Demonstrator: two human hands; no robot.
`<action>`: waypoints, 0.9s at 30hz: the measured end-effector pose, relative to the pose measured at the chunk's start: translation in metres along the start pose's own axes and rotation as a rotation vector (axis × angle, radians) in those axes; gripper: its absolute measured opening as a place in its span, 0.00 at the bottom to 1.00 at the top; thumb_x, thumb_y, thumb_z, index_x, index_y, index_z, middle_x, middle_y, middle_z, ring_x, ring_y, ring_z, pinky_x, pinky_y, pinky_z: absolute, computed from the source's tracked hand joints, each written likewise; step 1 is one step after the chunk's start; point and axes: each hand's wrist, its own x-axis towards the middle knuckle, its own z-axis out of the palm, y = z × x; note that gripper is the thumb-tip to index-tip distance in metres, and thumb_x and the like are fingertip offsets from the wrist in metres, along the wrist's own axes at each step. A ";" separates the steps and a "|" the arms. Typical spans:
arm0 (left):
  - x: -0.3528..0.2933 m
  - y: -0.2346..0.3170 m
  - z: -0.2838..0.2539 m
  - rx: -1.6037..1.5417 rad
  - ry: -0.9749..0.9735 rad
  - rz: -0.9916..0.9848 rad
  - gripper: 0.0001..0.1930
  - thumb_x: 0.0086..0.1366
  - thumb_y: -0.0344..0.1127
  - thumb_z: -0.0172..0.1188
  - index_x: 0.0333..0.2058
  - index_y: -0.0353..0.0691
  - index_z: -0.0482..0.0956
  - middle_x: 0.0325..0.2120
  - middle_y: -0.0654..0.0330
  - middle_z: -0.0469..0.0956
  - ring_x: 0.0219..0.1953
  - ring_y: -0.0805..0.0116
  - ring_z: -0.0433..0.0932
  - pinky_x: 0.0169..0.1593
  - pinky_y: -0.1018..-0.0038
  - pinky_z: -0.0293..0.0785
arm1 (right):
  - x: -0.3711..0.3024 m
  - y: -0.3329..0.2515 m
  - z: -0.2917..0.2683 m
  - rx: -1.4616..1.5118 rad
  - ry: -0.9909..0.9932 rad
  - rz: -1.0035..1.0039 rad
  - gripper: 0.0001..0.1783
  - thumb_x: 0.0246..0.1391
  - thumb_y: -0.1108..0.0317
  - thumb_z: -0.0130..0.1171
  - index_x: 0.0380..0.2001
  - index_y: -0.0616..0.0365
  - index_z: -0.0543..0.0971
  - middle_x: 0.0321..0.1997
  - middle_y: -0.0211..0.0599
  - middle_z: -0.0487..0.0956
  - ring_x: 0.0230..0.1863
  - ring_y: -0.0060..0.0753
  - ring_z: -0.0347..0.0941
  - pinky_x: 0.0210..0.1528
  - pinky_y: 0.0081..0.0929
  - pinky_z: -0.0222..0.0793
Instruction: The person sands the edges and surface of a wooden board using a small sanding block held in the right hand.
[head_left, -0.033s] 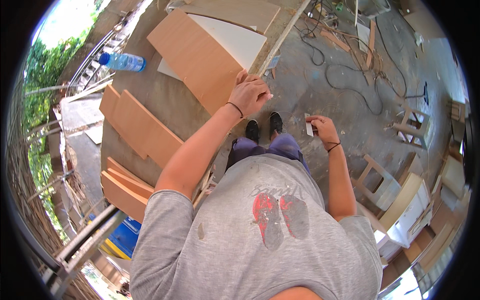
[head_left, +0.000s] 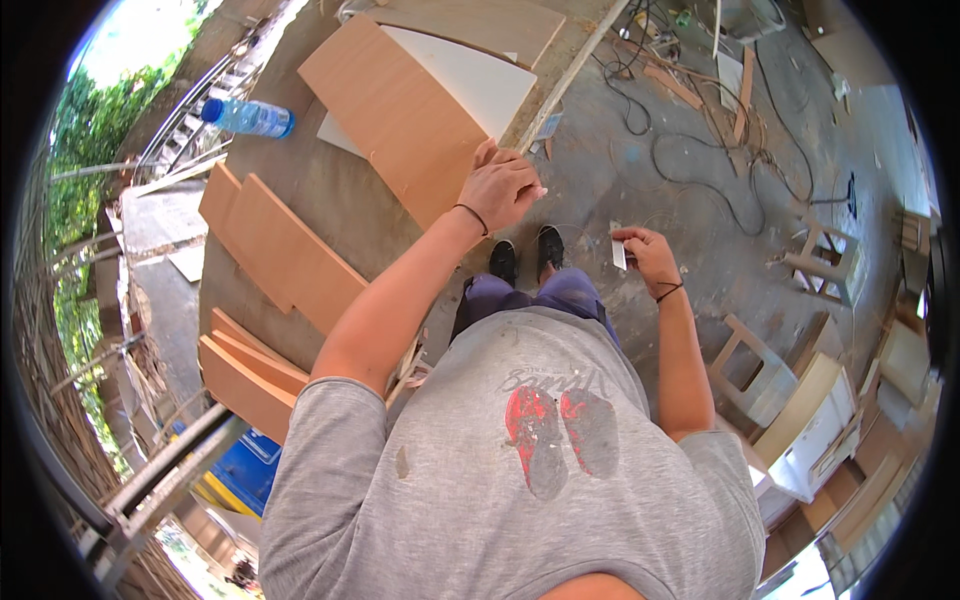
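Note:
My left hand (head_left: pixel 500 192) is at the near corner of a long brown wood board (head_left: pixel 390 110), its fingers curled and closed at the table's edge. What these fingers pinch, if anything, is hidden; a small pale spot shows at the fingertips. Out to the right, over the floor, my right hand (head_left: pixel 650 257) is closed on a small flat white piece (head_left: pixel 618 250), held between thumb and fingers. The brown board lies on top of a white panel (head_left: pixel 465 75) on the worktable (head_left: pixel 290 190).
More brown boards (head_left: pixel 285 240) lie at the left, with others (head_left: pixel 250 370) nearer me. A blue-capped water bottle (head_left: pixel 250 118) rests on its side. Black cable (head_left: pixel 700 140) and wood scraps litter the floor. Wooden frames (head_left: pixel 755 365) and a white-sided box (head_left: pixel 810 430) stand at right.
The surroundings have shifted very slightly in the picture. Both hands keep their places and their hold.

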 end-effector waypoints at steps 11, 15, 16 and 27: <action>-0.039 0.017 0.038 0.180 0.348 -0.028 0.13 0.61 0.40 0.60 0.43 0.43 0.80 0.57 0.57 0.72 0.66 0.64 0.62 0.69 0.55 0.50 | 0.034 -0.055 0.005 -0.160 -0.286 -0.276 0.10 0.60 0.66 0.61 0.40 0.58 0.76 0.26 0.21 0.73 0.25 0.14 0.65 0.27 0.16 0.61; -0.050 0.035 0.049 0.395 0.338 -0.026 0.15 0.62 0.38 0.57 0.46 0.40 0.79 0.58 0.58 0.71 0.63 0.62 0.67 0.69 0.55 0.53 | 0.033 -0.061 0.014 0.277 -0.318 0.005 0.07 0.64 0.59 0.57 0.37 0.48 0.72 0.21 0.18 0.64 0.20 0.15 0.56 0.22 0.16 0.54; -0.054 0.043 0.048 0.455 0.318 -0.014 0.17 0.62 0.37 0.55 0.48 0.40 0.79 0.57 0.58 0.73 0.61 0.62 0.70 0.69 0.57 0.54 | 0.035 -0.062 0.014 0.401 -0.335 0.085 0.07 0.65 0.57 0.54 0.37 0.45 0.72 0.20 0.18 0.61 0.19 0.15 0.54 0.21 0.16 0.52; -0.097 0.018 0.010 0.209 0.522 -0.251 0.23 0.63 0.46 0.59 0.54 0.44 0.75 0.58 0.55 0.72 0.65 0.53 0.64 0.69 0.50 0.48 | 0.051 -0.067 0.047 0.197 -0.447 0.051 0.05 0.62 0.66 0.57 0.40 0.49 0.74 0.35 0.25 0.77 0.40 0.26 0.75 0.40 0.29 0.69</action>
